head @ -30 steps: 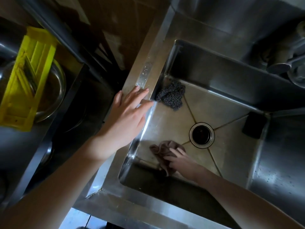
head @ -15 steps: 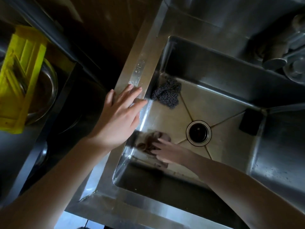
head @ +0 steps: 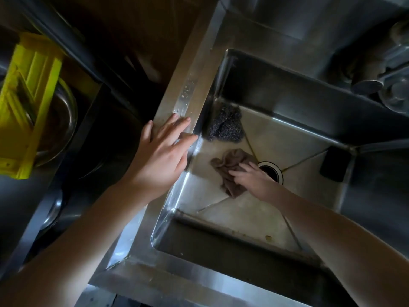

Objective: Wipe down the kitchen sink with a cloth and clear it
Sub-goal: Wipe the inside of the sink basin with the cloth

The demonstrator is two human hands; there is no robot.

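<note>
A deep steel sink (head: 287, 107) fills the middle of the view, with a round drain (head: 273, 171) in its floor. My right hand (head: 254, 181) reaches down into it and presses a crumpled brown cloth (head: 230, 167) flat against the floor just left of the drain, fingers straight. My left hand (head: 163, 156) rests flat on the sink's wet left rim (head: 188, 91), fingers spread. A dark steel-wool scourer (head: 225, 125) lies in the far left corner of the basin. A black sponge (head: 335, 163) leans in the right corner.
A yellow plastic slicer (head: 26, 107) lies across a metal bowl (head: 64, 120) on the dark counter at left. Tap fittings and a round metal piece (head: 367, 86) stand at the back right. A small crumb (head: 268, 238) sits on the sink floor near the front wall.
My right hand has slid the cloth from the near left part of the sink floor up towards the scourer and drain. My left hand stays on the rim.
</note>
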